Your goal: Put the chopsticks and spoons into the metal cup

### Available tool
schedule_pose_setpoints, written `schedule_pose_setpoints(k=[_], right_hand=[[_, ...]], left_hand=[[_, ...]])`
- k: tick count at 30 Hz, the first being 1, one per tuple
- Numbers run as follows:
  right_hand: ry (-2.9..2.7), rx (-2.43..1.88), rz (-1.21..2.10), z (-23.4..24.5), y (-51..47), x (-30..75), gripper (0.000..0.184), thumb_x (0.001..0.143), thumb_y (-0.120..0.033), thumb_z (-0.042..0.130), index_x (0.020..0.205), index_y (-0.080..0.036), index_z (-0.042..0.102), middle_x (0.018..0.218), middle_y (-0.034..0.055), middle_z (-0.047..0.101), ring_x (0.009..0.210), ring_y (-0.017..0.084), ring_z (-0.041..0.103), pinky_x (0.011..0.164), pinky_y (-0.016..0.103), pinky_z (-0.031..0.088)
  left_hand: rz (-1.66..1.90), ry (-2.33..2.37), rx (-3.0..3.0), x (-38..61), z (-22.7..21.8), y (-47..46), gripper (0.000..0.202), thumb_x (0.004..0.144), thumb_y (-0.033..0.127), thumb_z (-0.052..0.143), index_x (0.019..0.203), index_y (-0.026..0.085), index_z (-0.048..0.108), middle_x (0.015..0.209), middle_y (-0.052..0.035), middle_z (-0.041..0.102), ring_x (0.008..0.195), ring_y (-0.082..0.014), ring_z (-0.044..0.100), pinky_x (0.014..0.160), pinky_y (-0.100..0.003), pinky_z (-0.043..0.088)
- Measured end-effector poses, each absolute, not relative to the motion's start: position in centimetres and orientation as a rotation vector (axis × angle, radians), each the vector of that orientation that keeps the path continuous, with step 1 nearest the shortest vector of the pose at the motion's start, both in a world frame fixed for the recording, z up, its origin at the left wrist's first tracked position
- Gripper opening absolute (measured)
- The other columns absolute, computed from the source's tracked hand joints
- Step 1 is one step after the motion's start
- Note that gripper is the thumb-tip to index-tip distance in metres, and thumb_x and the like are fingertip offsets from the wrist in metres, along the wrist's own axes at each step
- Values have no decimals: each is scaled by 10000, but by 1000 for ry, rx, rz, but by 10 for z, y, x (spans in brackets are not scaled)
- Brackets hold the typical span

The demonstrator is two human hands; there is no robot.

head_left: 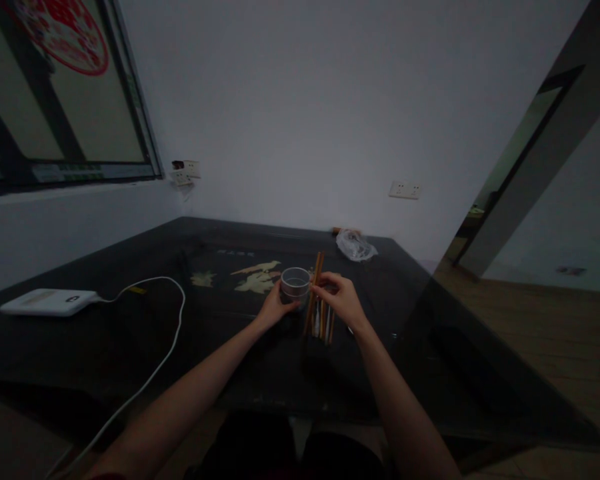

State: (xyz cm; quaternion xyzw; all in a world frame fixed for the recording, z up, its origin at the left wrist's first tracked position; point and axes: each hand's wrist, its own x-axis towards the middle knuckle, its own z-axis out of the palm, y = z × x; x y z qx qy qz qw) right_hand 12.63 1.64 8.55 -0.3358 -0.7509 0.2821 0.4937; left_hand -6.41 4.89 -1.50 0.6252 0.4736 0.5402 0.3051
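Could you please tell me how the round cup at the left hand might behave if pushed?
The cup would probably roll if knocked over, since it looks round. Its smooth look suggests it may slip fairly easily. The left hand holding it would likely steady it against tipping.

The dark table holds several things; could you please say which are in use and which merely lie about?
In use:
cup, in the left hand
sticks, at the right hand

Lying about:
white device
white cable
plastic bag
brown object
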Motion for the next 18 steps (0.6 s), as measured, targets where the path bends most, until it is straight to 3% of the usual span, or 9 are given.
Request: schedule_pose_setpoints(k=[10, 14, 18], right_hand=[[-1625, -696, 788, 141, 18, 137, 265, 727, -412, 677, 812, -161, 668, 759, 43, 673, 706, 188, 653, 569, 279, 560], [-1465, -613, 688, 168, 29, 132, 249, 724, -394, 678, 823, -167, 653, 763, 30, 671, 727, 174, 654, 580, 272, 572], [-1528, -650, 635, 161, 59, 115, 266, 723, -413, 663, 801, -159, 647, 741, 26, 665, 693, 161, 642, 575, 259, 563]], left_hand=[[1331, 1327, 1656, -68, -12, 49, 677, 559, 258, 807, 1153, 143, 504, 1175, -138, 610, 1096, -268, 573, 961, -412, 423], [1320, 1307, 1675, -68, -12, 47, 671, 561, 242, 804, 1148, 139, 497, 1168, -142, 612, 1093, -268, 576, 956, -418, 429], [1320, 1317, 1689, -67, -8, 44, 678, 561, 238, 803, 1154, 141, 488, 1191, -145, 596, 1108, -267, 563, 966, -414, 422]])
